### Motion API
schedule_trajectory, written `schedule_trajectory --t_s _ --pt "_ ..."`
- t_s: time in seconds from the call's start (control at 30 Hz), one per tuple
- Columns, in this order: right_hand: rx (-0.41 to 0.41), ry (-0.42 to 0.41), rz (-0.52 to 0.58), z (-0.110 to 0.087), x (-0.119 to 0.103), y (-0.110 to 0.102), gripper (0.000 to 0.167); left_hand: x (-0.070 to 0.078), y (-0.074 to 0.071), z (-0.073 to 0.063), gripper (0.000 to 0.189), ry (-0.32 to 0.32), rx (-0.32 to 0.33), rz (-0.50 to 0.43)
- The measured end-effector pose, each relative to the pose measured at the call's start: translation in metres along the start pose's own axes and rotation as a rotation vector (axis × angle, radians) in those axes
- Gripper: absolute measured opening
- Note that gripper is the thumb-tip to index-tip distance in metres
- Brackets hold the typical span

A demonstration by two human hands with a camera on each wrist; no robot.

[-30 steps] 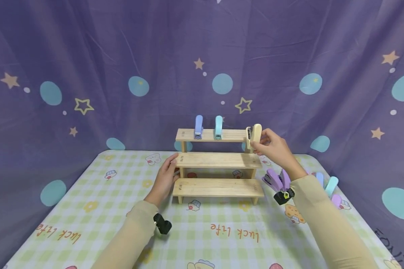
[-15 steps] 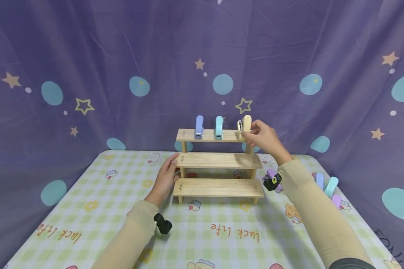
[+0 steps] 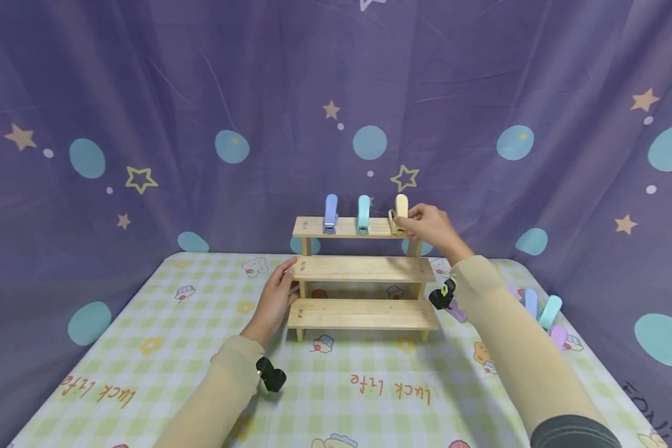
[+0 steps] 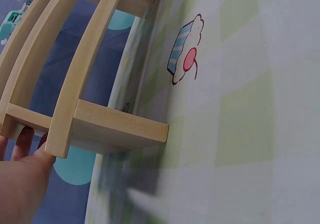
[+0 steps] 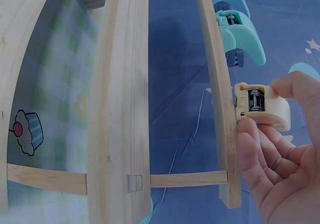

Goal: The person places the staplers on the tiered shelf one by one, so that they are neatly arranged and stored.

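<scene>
My right hand [image 3: 430,227] pinches a cream stapler [image 3: 401,206] at the right part of the top tier of a three-tier wooden rack [image 3: 364,269]. In the right wrist view, the cream stapler [image 5: 277,109] stands at the board's edge, thumb on one side and fingers on the other. Left of it on the same tier stand a teal stapler [image 3: 363,213] and a blue stapler [image 3: 330,213], apart from each other. My left hand [image 3: 273,300] holds the rack's left end at the middle tier; the left wrist view shows bent fingertips [image 4: 24,140] against the side wood.
Several more staplers lie on the checked tablecloth [image 3: 190,348] to the right: a purple stapler [image 3: 456,311] partly behind the right wrist, a blue stapler [image 3: 531,303], a teal stapler [image 3: 550,312] and a lilac stapler [image 3: 559,336]. A purple curtain [image 3: 257,93] hangs behind the table.
My right hand has carried the cream stapler leftward from the rack's right end onto the top tier, and the stapler has turned straighter. The left hand stays in place.
</scene>
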State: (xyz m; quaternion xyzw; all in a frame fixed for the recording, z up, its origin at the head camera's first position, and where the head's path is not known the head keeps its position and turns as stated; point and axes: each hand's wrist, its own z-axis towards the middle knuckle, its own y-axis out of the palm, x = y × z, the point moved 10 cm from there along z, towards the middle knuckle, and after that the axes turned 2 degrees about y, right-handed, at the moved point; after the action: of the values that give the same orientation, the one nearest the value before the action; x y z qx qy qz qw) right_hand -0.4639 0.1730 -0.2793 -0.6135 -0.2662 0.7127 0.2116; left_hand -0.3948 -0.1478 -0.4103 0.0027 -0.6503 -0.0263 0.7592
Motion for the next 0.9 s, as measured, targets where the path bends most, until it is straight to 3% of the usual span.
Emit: schedule_trajectory --t_s 0.43,0.7,0.9 --pt "0.011 0.017 -0.007 0.0030 -0.0008 0.0029 0.053 -0.0004 0.0003 0.0001 0.047 0.005 0.010 -0.010" --pt "-0.011 0.026 -0.008 0.0022 0.0030 0.0041 0.063 0.0001 0.0002 0.0004 0.047 0.013 0.012 -0.017" --pt "-0.005 -0.008 0.038 -0.0046 0.0077 -0.0014 0.067 -0.0001 0.0004 -0.0003 0.047 0.019 0.012 -0.027"
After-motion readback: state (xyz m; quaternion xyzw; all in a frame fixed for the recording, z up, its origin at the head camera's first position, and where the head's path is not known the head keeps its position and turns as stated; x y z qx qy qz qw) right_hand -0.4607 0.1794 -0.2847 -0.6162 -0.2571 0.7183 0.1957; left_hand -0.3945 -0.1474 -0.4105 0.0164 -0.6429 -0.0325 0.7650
